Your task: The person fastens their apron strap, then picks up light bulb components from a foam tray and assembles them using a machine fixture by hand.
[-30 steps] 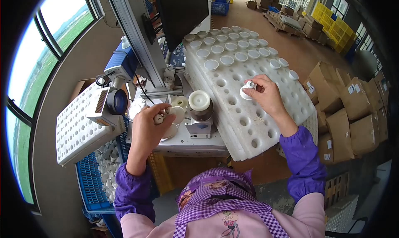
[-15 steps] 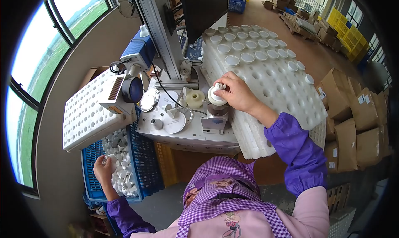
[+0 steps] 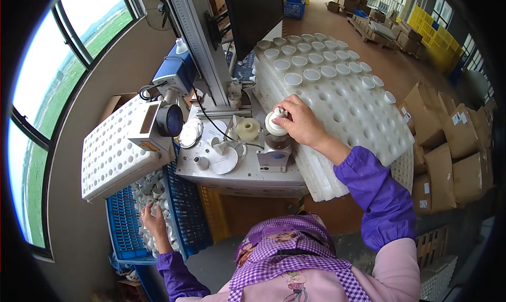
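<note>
Purple sleeves, pink top, purple-checked head covering, bare hands.

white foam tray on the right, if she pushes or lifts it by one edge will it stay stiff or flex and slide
The foam tray probably weighs little for its bulk, so a push would likely slide it. It overhangs the bench with no visible sag, so it seems fairly stiff, though lifting one edge may flex it. The cups sit loose in its holes and could tip out.
</note>
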`<state>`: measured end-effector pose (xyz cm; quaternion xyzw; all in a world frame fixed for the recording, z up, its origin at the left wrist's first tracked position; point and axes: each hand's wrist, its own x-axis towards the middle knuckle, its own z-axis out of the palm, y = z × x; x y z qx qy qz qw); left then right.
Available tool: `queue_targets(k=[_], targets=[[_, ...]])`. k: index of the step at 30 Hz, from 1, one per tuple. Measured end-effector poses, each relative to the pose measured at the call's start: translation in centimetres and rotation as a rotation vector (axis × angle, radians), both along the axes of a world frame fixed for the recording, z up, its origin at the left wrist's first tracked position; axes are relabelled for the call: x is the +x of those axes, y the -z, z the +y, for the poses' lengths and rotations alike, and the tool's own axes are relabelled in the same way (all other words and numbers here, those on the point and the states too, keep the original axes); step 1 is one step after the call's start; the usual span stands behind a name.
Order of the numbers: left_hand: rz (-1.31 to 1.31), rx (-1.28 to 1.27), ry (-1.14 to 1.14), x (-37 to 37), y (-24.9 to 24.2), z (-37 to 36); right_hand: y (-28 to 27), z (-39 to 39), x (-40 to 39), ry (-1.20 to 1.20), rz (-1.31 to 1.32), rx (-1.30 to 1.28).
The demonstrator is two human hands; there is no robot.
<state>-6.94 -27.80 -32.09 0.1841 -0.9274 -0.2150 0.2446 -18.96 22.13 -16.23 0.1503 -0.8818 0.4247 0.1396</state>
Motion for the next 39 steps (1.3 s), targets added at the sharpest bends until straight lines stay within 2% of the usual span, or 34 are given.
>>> queue_targets(k=[6, 9, 13, 17, 19, 21, 26, 28, 32, 35, 37, 39], targets=[[0.013, 0.213, 0.362, -0.8, -1.5, 11.0, -0.2, -0.1, 0.2, 0.031, -0.037, -0.024], [-0.001, 0.279, 0.513, 0.0, -1.2, 15.1, -1.0, 0.8, 0.7, 0.06, -0.055, 0.05], [-0.158, 0.323, 0.675, 2.2, 0.5, 19.3, -3.6, 5.8, 2.8, 0.158, -0.008, -0.036], [-0.349, 0.449, 0.771, 4.3, 0.2, 22.6, -4.0, 16.1, 3.2, 0.544, 0.046, 0.168], [-0.337, 0.444, 0.816, 4.5, 0.7, 23.3, -2.7, 21.9, 2.8, 0.758, 0.071, 0.378], [-0.416, 0.521, 0.855, 4.3, 0.4, 23.9, -2.2, 24.8, 3.0, 0.829, 0.015, 0.444], [-0.389, 0.481, 0.953, 3.0, -1.2, 24.9, 0.9, 30.3, 2.1, 1.004, -0.14, 0.631], [-0.408, 0.57, 0.915, 3.1, -2.3, 25.7, 0.4, 31.3, 2.2, 0.812, -0.216, 0.526], [-0.424, 0.705, 0.912, 4.0, -0.4, 27.1, -4.5, 29.1, 2.8, 0.854, -0.265, 0.546], [-0.428, 0.703, 0.952, 4.5, 0.2, 27.9, -6.3, 28.4, 3.4, 0.837, -0.172, 0.406], [-0.443, 0.717, 0.933, 4.7, 0.3, 28.2, -4.9, 28.6, 3.1, 0.522, -0.129, -0.099], [-0.479, 0.733, 0.936, 4.4, -0.7, 28.8, -4.7, 23.9, 4.5, 0.392, -0.236, -0.334]])
